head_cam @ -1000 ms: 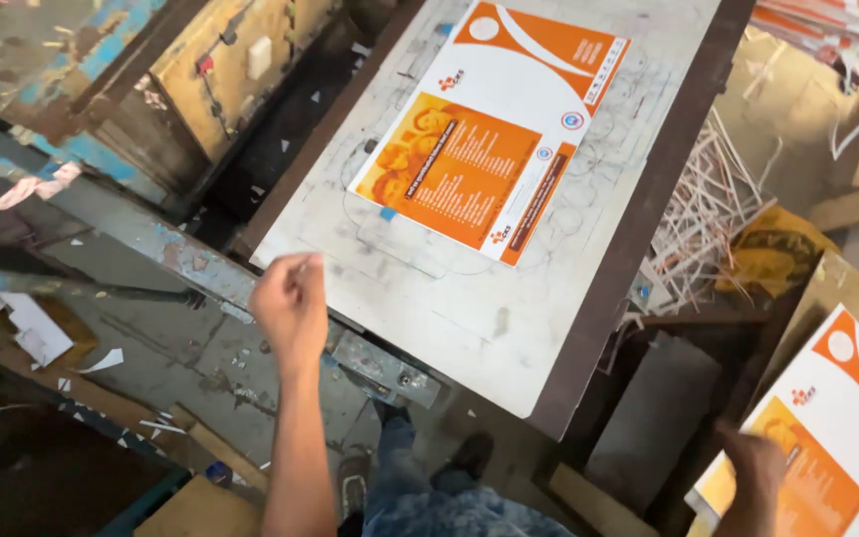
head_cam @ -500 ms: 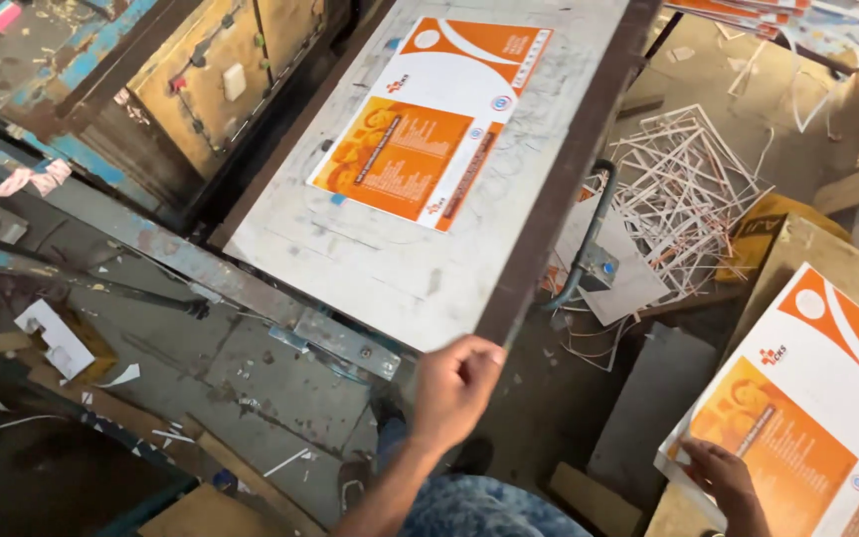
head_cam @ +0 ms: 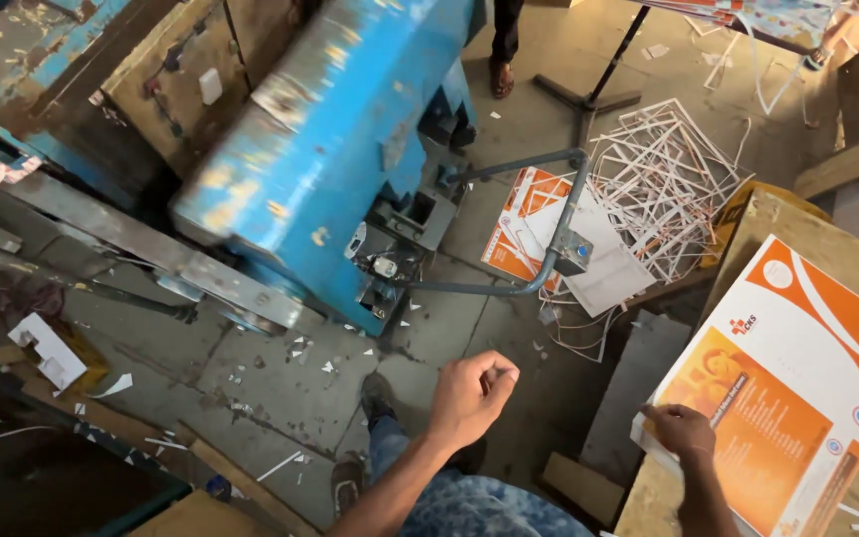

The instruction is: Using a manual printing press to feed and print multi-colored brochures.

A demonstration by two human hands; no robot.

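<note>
One printed sheet stack (head_cam: 787, 398) under right hand (head_cam: 681, 430); left hand (head_cam: 469, 396) empty.

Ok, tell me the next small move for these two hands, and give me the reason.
Probably lift the top orange and white printed sheet off its stack. The right hand already rests on that sheet's near left edge, though its grip is not closed around it. The left hand hangs free in a loose fist, holding nothing, in front of the blue press platen.
</note>
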